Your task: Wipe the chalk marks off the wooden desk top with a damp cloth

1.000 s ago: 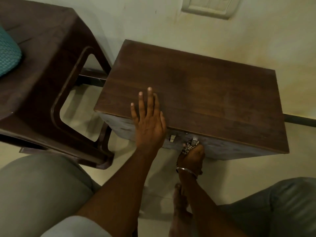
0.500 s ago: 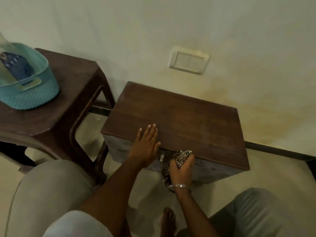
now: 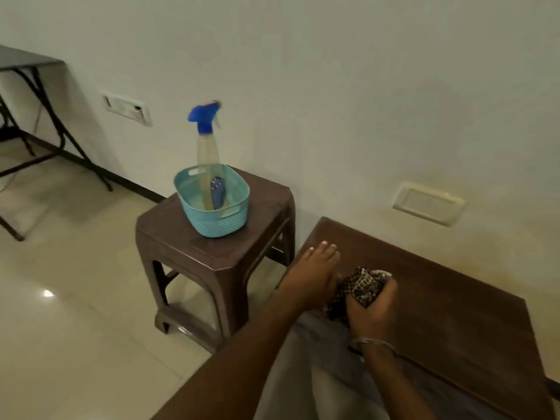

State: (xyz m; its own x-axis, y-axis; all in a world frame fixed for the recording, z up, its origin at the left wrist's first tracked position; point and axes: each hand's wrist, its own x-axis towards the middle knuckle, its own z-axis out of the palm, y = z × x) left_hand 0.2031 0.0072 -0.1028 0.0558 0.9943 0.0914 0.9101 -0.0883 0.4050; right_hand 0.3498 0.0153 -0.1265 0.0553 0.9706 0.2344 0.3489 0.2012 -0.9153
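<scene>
Nearest to the person, the right hand [image 3: 374,310] holds the bunched chequered cloth [image 3: 363,284], its fingers curled tightly round the bundle, by the near edge of the wooden worktop [image 3: 448,301]. Just beside it the left hand [image 3: 315,278] lies flat on the wood, fingers straight and close together. The cloth looks soft, light and limp; I think it should be held as a wad in the palm, so that a broad face presses on the wood. Chalk marks I cannot make out in this dim light. Further away, a brown stool [image 3: 218,256] carries a blue basket [image 3: 218,219] with a spray bottle [image 3: 207,147].
</scene>
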